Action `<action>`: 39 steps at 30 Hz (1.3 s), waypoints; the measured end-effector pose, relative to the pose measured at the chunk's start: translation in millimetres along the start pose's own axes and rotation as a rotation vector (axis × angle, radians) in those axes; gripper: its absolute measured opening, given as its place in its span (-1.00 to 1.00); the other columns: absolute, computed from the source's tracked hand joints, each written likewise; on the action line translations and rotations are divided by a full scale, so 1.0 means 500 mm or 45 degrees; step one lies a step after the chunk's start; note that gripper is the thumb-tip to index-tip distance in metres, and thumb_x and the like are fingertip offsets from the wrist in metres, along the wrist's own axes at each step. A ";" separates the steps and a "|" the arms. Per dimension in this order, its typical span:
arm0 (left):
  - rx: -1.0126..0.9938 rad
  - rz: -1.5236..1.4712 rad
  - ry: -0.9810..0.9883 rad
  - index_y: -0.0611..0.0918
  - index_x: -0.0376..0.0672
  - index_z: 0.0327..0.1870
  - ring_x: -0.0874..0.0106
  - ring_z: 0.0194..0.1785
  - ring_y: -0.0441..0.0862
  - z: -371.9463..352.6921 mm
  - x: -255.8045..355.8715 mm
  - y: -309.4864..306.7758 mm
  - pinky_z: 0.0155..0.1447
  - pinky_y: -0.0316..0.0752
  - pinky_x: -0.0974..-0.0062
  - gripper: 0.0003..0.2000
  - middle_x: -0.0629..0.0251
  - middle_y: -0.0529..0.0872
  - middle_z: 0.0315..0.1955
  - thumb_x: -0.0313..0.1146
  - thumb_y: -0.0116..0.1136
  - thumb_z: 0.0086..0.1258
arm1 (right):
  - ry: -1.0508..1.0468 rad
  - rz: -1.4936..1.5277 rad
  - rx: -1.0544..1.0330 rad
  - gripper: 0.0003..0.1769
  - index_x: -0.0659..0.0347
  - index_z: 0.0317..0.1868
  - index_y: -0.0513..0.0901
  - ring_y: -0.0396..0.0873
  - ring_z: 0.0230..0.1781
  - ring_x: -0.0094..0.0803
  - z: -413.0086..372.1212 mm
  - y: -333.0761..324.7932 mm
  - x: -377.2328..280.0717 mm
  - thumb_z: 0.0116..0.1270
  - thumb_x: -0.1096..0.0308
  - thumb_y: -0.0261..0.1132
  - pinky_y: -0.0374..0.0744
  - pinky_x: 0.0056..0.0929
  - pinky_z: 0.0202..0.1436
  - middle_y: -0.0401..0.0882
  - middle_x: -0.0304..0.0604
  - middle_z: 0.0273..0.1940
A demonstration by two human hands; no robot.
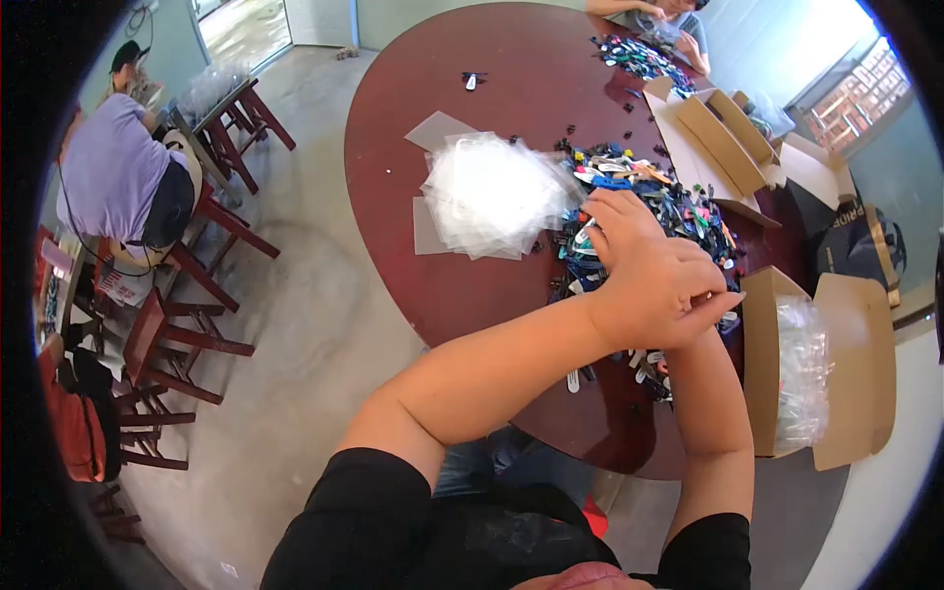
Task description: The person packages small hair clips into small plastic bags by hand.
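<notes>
My left hand (661, 295) lies across my right wrist, its fingers bent and pressed together towards the right. What they hold, if anything, is hidden. Beyond it, my right hand (619, 218) is partly covered; its fingers curve over the left side of a pile of small coloured clips (688, 211), thumb apart, with no object visible between them. A stack of clear plastic bags (497, 192) lies left of the pile, spread in overlapping layers.
The round dark red table (393, 108) bears a few loose clips (471, 82). Cardboard boxes (723, 138) stand at the back right; another box (762, 364) holds clear packages. A person (123, 172) sits at the left, another (688, 34) at the far side. Stools (147, 324) stand left.
</notes>
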State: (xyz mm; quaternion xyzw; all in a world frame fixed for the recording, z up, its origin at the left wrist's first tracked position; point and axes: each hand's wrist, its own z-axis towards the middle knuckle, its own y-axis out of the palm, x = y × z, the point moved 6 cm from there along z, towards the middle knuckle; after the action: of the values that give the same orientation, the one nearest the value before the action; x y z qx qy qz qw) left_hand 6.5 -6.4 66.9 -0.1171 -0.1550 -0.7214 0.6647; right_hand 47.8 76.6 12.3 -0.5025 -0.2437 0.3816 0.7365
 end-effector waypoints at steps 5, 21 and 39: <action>-0.048 -0.015 -0.072 0.60 -0.20 -0.54 0.34 -0.56 0.56 0.005 -0.008 -0.003 -0.46 0.43 0.45 -0.85 0.27 0.60 -0.63 -0.46 0.38 0.13 | 0.117 -0.300 -0.183 -0.75 0.19 -0.16 0.65 0.49 0.03 -0.16 0.048 0.069 0.036 0.10 0.44 0.28 0.41 -0.23 0.21 0.59 -0.14 -0.14; 0.341 0.305 -0.566 0.61 -0.27 -0.29 0.05 -0.11 0.59 0.003 -0.129 -0.079 -0.02 0.49 0.21 -0.81 0.03 0.65 -0.30 -0.39 0.25 0.11 | 0.074 -0.541 0.506 -0.85 0.22 -0.28 0.66 0.56 -0.14 -0.21 -0.110 -0.180 0.002 0.08 0.46 0.34 0.47 -0.10 0.16 0.63 -0.18 -0.18; -0.608 -0.748 -1.585 0.60 -0.29 0.07 0.65 -0.29 0.55 -0.099 -0.158 0.061 -0.17 0.43 0.71 -0.63 0.42 0.66 -0.27 -0.33 0.34 0.27 | 0.449 0.083 1.105 -0.85 0.39 -0.21 0.64 0.62 -0.10 -0.25 -0.299 -0.224 0.009 0.19 0.68 0.24 0.50 -0.27 0.16 0.67 -0.01 -0.14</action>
State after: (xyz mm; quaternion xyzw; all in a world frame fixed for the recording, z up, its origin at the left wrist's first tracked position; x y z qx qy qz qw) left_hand 45.7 45.4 -6.4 -0.6013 -0.3677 -0.6839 0.1886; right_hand 196.8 -25.6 59.7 -0.2128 0.0830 0.3802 0.8963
